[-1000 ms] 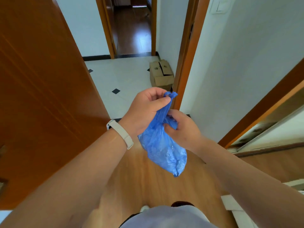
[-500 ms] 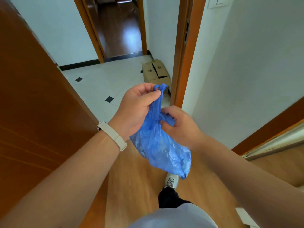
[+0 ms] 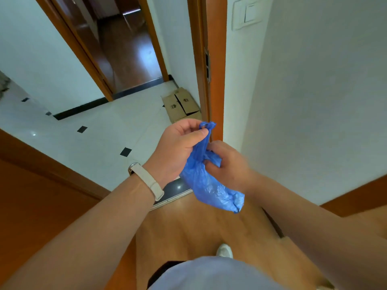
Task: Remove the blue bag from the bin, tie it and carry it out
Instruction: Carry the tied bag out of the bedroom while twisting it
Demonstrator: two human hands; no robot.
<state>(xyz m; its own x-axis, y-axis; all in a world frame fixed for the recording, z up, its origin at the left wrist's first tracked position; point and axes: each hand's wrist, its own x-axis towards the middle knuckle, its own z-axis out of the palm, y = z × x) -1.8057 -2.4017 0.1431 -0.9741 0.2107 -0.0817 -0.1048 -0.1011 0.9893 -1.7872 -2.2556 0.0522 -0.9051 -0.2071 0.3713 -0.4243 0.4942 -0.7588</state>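
Note:
The blue bag (image 3: 211, 189) hangs in the air in front of me, crumpled and small, its body sagging down to the right. My left hand (image 3: 178, 149), with a pale band on the wrist, pinches the bag's twisted top end between thumb and fingers. My right hand (image 3: 228, 164) grips the bag's neck just below, fingers curled around the plastic. The two hands are close together, almost touching. No bin is in view.
I stand on a wooden floor at a doorway threshold (image 3: 173, 195). An open orange-brown door (image 3: 41, 195) is at my left, the door frame (image 3: 213, 70) and a white wall at my right. Beyond lie white tiles, a cardboard box (image 3: 180, 105) by the frame and another doorway (image 3: 129, 49).
I have moved forward towards the doorway; the threshold and tiled floor are now nearer. Both hands keep their hold on the bag, whose body has swung a little to the right.

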